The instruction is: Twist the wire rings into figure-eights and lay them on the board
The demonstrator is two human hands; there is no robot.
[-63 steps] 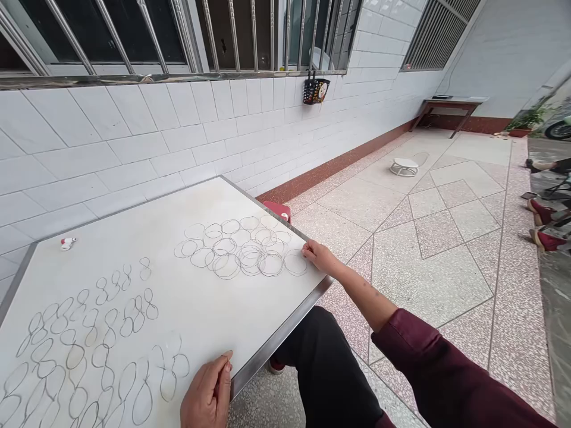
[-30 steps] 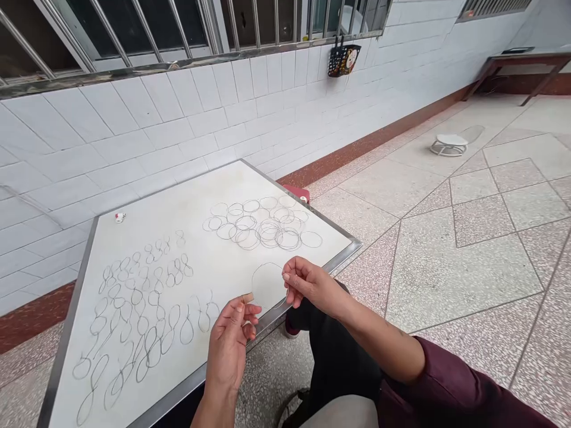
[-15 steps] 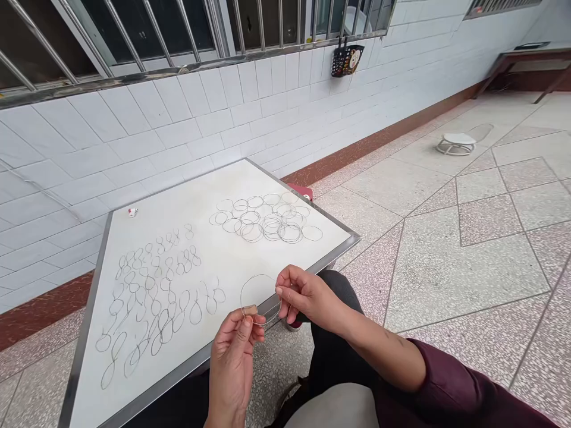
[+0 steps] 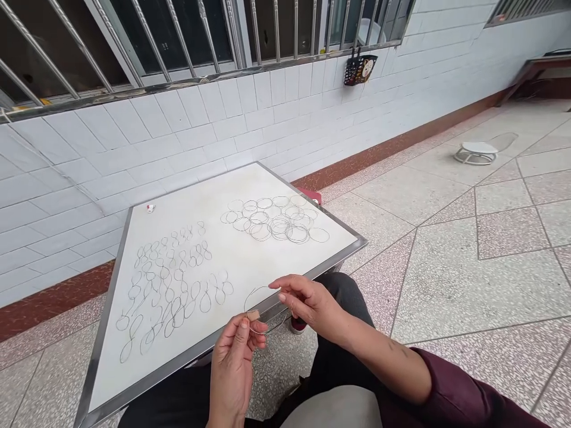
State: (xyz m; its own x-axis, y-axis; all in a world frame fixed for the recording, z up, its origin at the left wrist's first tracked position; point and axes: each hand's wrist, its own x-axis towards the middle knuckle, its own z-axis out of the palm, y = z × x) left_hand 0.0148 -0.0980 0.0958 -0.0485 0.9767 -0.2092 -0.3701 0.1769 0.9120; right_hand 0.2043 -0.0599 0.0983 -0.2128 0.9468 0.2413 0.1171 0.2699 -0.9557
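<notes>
Pinched between the thumb and fingers of my left hand (image 4: 232,362) is a thin wire ring (image 4: 274,330), held at the table's near edge. A tan wrap, probably tape, covers one fingertip of that hand. My right hand (image 4: 314,306) hovers beside the ring's right side with its index finger stretched out and thumb apart. I see nothing in its fingers. On the white table (image 4: 223,249), many wire rings (image 4: 297,233) lie overlapping at the right. At the left, wires twisted into figure-eight shapes (image 4: 205,301) are laid in rough rows.
A small white and red object (image 4: 150,208) sits near the table's far left corner. The metal-edged table stands by a white tiled wall (image 4: 200,125). A black basket (image 4: 359,69) hangs from the window bars. A low white stool (image 4: 476,153) stands on the floor to the right.
My right thumb and fingers have come off the ring and spread apart. The left hand keeps its pinch on the ring. The whole view has shifted, so the table appears farther right.
</notes>
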